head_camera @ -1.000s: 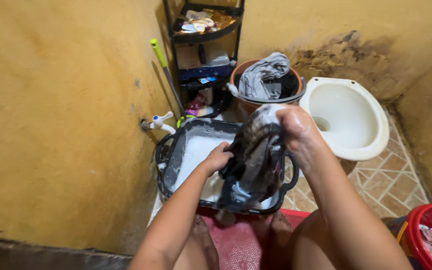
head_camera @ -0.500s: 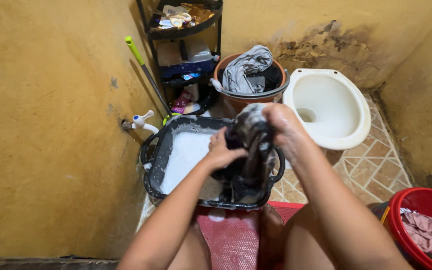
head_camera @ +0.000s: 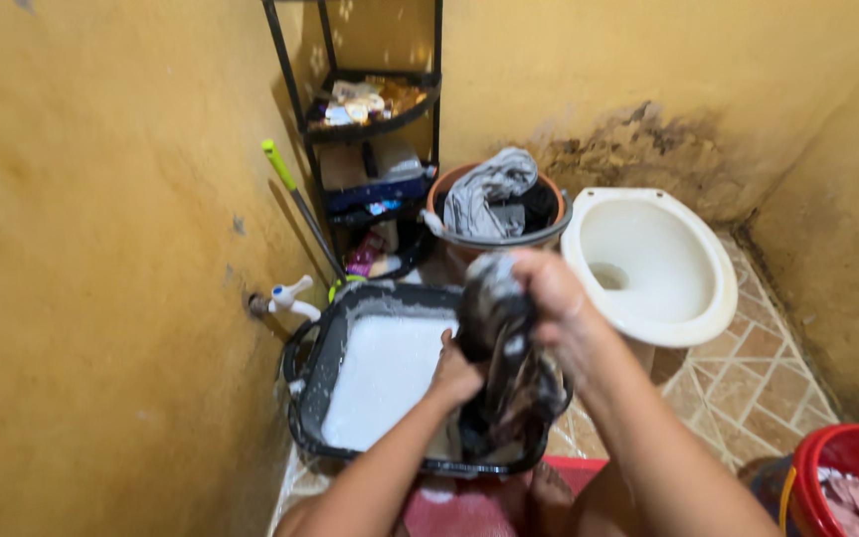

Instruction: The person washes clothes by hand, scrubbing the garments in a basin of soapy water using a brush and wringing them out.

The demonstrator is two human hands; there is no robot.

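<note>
Garment [head_camera: 509, 368], dark and soaked, flecked with suds, is hanging over the right end of the basin [head_camera: 322, 370], so that what is dripping from it is falling back into the wash water. Right hand [head_camera: 549, 298] is clenching the garment's upper end and lifting it above the rim, a grip that is stretching the cloth downward. Left hand [head_camera: 454, 376] is closing on the cloth lower down, just below the right, pressing it at the basin's edge; both hands are clamped on the same piece. Basin, dark plastic with handles, is sitting on the floor against the yellow wall, filled with white foam [head_camera: 385, 376], directly under the tap [head_camera: 285, 298], which is placing it within reach of water. Mat [head_camera: 449, 507], red, is lying at the near edge beneath the person's legs. Bucket [head_camera: 499, 214], brown, is standing behind the basin, holding grey cloth [head_camera: 484, 194] draped over its rim. Toilet bowl [head_camera: 648, 264], white, is standing right of the bucket on the tiled floor. Shelf rack [head_camera: 370, 119], black, is occupying the corner with small items on it; a green-handled brush [head_camera: 295, 194] is leaning beside it. Red tub [head_camera: 847, 482] with pinkish cloth is showing at the lower right, well apart from the basin.
</note>
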